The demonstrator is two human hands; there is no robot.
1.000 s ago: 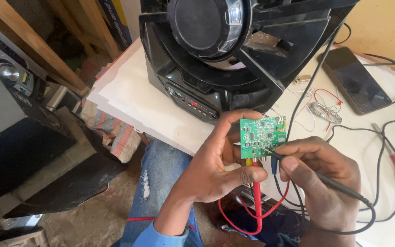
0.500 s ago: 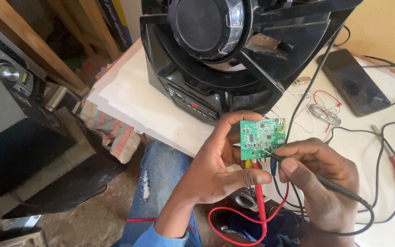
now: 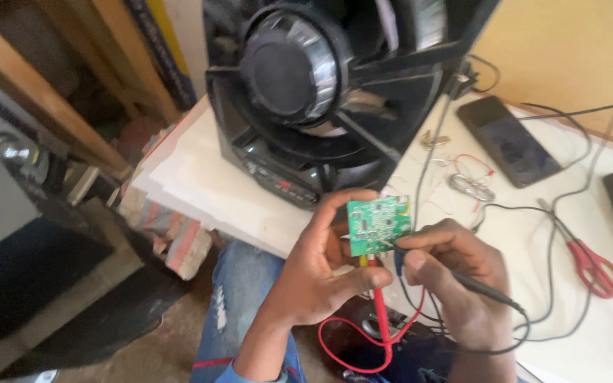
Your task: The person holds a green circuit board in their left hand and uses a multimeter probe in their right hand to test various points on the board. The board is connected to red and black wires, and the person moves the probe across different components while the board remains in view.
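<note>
Nearest the camera, the left hand grips a small green rectangular circuit board by its left edge. Its fingers are closed around the board, and the thumb also pins a red test probe upright against the board's lower edge. The board is held in the air in front of the person's lap, just off the near edge of the white table.

The right hand is closed in a pen grip on a black test probe, whose tip rests on the board's lower right area. To do this probing well, it seems best to keep the board steady, set each tip on one contact only, and keep the two tips from bridging neighbouring points. A red lead loops below the hands, and a black lead trails to the right.

Further out on the table lie one pair of red-handled scissors, one small coil of thin wire with a red strand, and one dark smartphone lying flat. Behind the board stands one large black speaker unit with a round cone.

Counted: two probes, one board, one pair of scissors, one phone and one speaker.
</note>
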